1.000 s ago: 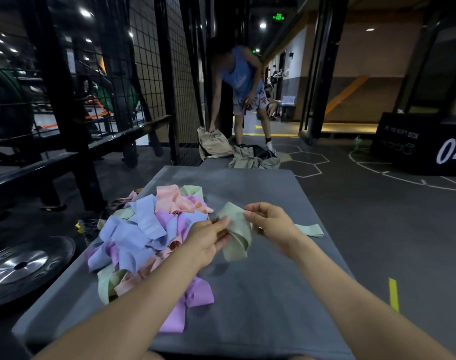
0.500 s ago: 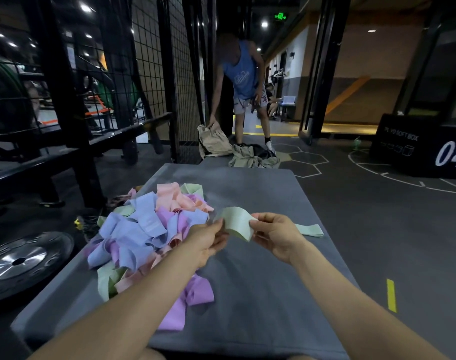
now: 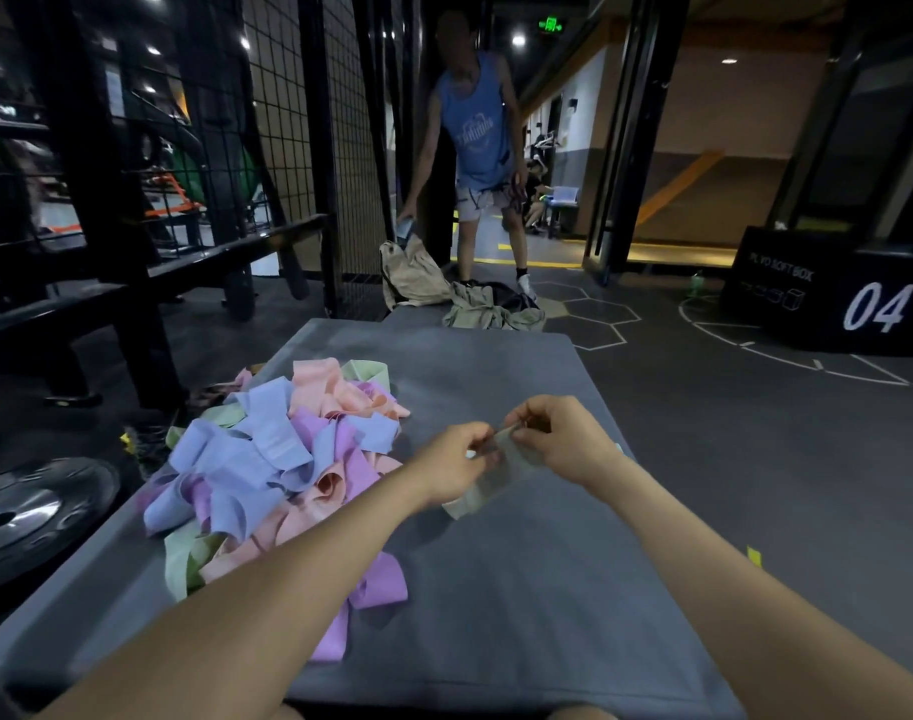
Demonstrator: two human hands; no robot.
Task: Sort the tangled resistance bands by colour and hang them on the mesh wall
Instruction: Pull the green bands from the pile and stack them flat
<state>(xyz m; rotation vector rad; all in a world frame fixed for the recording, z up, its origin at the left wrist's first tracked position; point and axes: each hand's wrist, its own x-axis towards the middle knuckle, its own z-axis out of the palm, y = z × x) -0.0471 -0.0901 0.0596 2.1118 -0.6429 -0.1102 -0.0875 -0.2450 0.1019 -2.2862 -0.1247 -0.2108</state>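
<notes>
On the left, the tangled pile of bands sits on the grey mat, with blue, purple, pink and green all knotted together, so I judge the sorting barely begun. Nothing hangs on the mesh wall that I can see. Moving right, my left hand pinches one end of a pale green band, lifted just above the mat beside the pile. My right hand pinches its upper end. The band runs diagonally, its long axis from lower left up to the right fingers.
</notes>
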